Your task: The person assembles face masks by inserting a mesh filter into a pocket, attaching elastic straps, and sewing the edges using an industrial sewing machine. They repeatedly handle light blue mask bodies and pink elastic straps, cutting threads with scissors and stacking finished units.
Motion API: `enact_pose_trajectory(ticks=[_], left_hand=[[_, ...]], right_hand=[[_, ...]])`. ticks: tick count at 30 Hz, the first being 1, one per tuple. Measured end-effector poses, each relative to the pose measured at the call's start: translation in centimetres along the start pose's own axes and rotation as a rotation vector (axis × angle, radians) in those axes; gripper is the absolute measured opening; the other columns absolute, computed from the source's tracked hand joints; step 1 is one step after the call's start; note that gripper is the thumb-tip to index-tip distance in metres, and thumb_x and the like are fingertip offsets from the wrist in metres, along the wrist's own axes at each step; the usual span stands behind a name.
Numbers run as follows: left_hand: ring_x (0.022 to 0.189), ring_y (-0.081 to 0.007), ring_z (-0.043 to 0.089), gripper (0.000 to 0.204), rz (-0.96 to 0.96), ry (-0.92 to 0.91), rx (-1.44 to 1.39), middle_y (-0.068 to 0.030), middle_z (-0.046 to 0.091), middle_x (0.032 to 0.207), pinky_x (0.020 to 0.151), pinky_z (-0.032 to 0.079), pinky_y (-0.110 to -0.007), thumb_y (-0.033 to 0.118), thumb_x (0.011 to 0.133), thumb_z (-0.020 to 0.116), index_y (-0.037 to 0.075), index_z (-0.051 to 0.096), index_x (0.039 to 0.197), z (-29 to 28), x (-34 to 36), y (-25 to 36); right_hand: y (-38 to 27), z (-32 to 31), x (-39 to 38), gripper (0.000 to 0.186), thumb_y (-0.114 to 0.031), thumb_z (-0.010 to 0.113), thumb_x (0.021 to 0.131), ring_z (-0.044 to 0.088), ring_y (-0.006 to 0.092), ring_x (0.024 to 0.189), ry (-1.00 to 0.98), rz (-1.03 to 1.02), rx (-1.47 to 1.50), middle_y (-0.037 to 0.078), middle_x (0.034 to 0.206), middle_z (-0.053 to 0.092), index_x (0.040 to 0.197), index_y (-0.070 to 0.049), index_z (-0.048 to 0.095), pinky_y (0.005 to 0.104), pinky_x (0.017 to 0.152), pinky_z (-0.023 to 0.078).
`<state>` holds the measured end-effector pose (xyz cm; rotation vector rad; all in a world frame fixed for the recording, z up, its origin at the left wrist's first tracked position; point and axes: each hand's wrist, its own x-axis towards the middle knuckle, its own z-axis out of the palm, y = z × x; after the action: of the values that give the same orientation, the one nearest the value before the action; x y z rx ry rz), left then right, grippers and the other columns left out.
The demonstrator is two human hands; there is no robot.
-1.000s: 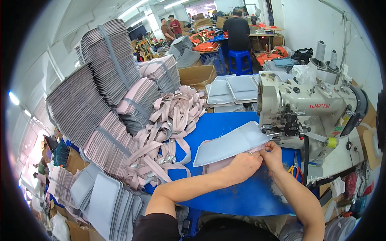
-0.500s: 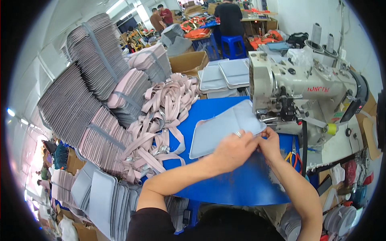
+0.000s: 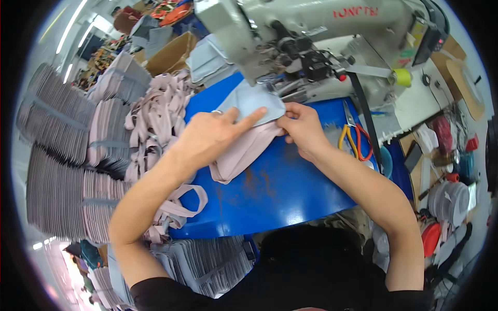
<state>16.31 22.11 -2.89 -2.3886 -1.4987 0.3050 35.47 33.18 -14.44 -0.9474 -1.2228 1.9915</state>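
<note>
A padded grey-blue fabric panel (image 3: pixel 249 101) lies beside the sewing machine's (image 3: pixel 306 57) needle area. Below its near edge spreads a pink fabric layer (image 3: pixel 246 150). My left hand (image 3: pixel 210 135) rests on the panel with its index finger stretched across the grey-blue face; a ring shows on one finger. At the panel's right corner, my right hand (image 3: pixel 305 128) pinches the edge between thumb and fingers. The exact spot under those fingertips is hidden. Both hands are over the blue tabletop (image 3: pixel 290 181).
Tangled pink strips (image 3: pixel 158 111) heap along the table's left side, beside tall strapped stacks of panels (image 3: pixel 57 192). Scissors with red and yellow handles (image 3: pixel 355 140) lie to the right of my right hand. More grey panels (image 3: pixel 207 59) and a cardboard box (image 3: pixel 174 54) stand behind.
The view has shifted, bringing the machine closer. The panel has turned, and its pink layer now shows broadly on the near side. My left index finger is now stretched out; my right hand still pinches the corner.
</note>
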Motion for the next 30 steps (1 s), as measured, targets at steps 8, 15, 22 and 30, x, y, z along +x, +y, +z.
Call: enact_pose_trajectory(ticks=[8, 15, 22, 30], left_hand=[[0.066, -0.0212, 0.069, 0.081, 0.13, -0.178, 0.163, -0.0071, 0.057, 0.091, 0.056, 0.055, -0.034, 0.007, 0.088, 0.065, 0.031, 0.046, 0.163, -2.4, 2.5, -1.2], [0.064, -0.0203, 0.068, 0.072, 0.114, -0.23, 0.204, -0.0087, 0.059, 0.091, 0.055, 0.055, -0.034, 0.011, 0.091, 0.063, 0.031, 0.051, 0.16, -3.6, 3.7, -1.2], [0.065, -0.021, 0.069, 0.06, 0.099, -0.228, 0.243, -0.0095, 0.061, 0.093, 0.058, 0.056, -0.034, 0.013, 0.093, 0.061, 0.027, 0.061, 0.152, -4.1, 4.6, -1.0], [0.066, -0.0222, 0.07, 0.049, 0.059, -0.228, 0.244, -0.0106, 0.063, 0.092, 0.059, 0.057, -0.034, 0.015, 0.094, 0.063, 0.021, 0.07, 0.142, -4.5, 5.8, 0.2]], right_hand=[[-0.8, -2.0, -0.4, 0.036, -0.004, 0.073, 0.091, 0.062, 0.006, 0.072, -0.077, 0.052, 0.086, 0.0, 0.094, 0.071, 0.126, -0.001, 0.073, 0.021, 0.052, 0.043], [-0.3, -1.2, 0.6, 0.033, 0.0, 0.072, 0.088, 0.063, 0.008, 0.072, -0.05, 0.047, 0.227, 0.004, 0.091, 0.071, 0.121, 0.003, 0.074, 0.0229, 0.053, 0.045], [-0.5, -0.6, 1.1, 0.027, -0.004, 0.076, 0.087, 0.062, 0.0076, 0.071, 0.035, 0.075, 0.257, 0.003, 0.088, 0.071, 0.114, 0.003, 0.076, 0.0231, 0.055, 0.045], [0.1, -0.8, 1.5, 0.024, -0.009, 0.08, 0.089, 0.063, 0.0078, 0.07, 0.078, 0.079, 0.274, 0.004, 0.085, 0.072, 0.11, 0.003, 0.077, 0.0237, 0.055, 0.045]])
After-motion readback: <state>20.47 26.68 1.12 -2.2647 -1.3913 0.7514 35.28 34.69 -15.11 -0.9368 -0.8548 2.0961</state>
